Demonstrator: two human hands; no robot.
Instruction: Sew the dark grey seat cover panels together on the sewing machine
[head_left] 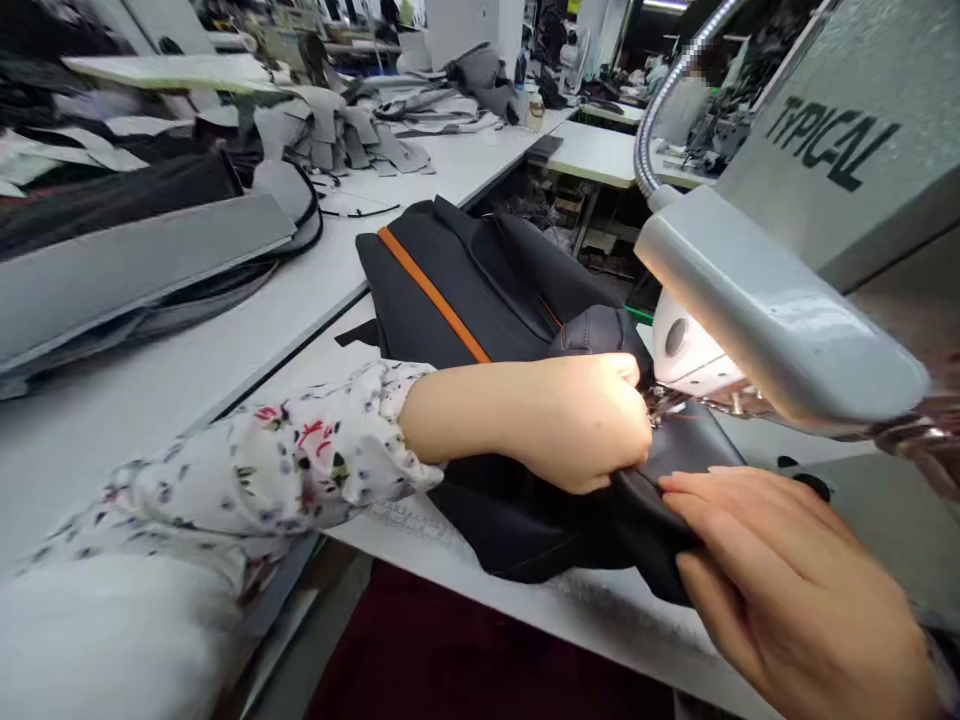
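A black leatherette cover (442,270) with an orange stripe and orange stitching lies bunched across the sewing table, its right part under the sewing machine's needle area (660,400). My left hand (592,420), in a floral sleeve, is closed in a fist on the cover, just left of the presser foot. Its fingertips are turned away from the camera. With fingers on top and thumb at the edge, my right hand (795,580) grips the front right part of the cover, nearer to me than the needle. The lower folds hang toward the table's front edge.
The machine's lamp (780,310) and its head (847,110) stand close above on the right. To the left, a stack of dark and grey pieces (135,260) lies on the adjoining table. Grey cut pieces (337,125) are heaped farther back. Someone sits in the background.
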